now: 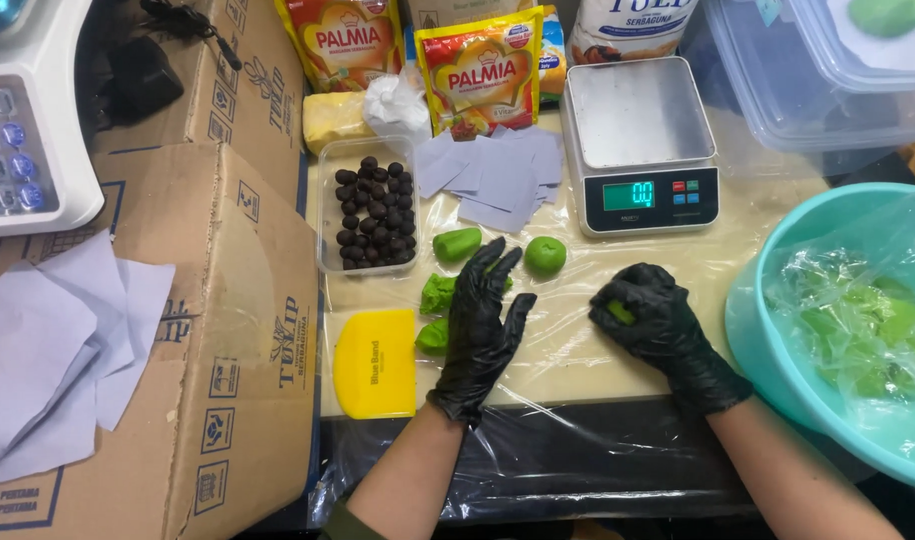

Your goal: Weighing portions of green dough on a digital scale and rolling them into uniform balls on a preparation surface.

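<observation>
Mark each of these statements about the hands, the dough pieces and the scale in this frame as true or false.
1. The right hand is closed around a piece of green dough. True.
2. The left hand lies flat with fingers spread over green dough pieces. True.
3. Something sits on the digital scale. False: its platform is bare.
4. The clear tray of dark balls is right of the scale. False: it is to the scale's left.
5. A yellow scraper lies left of the left hand. True.
</observation>
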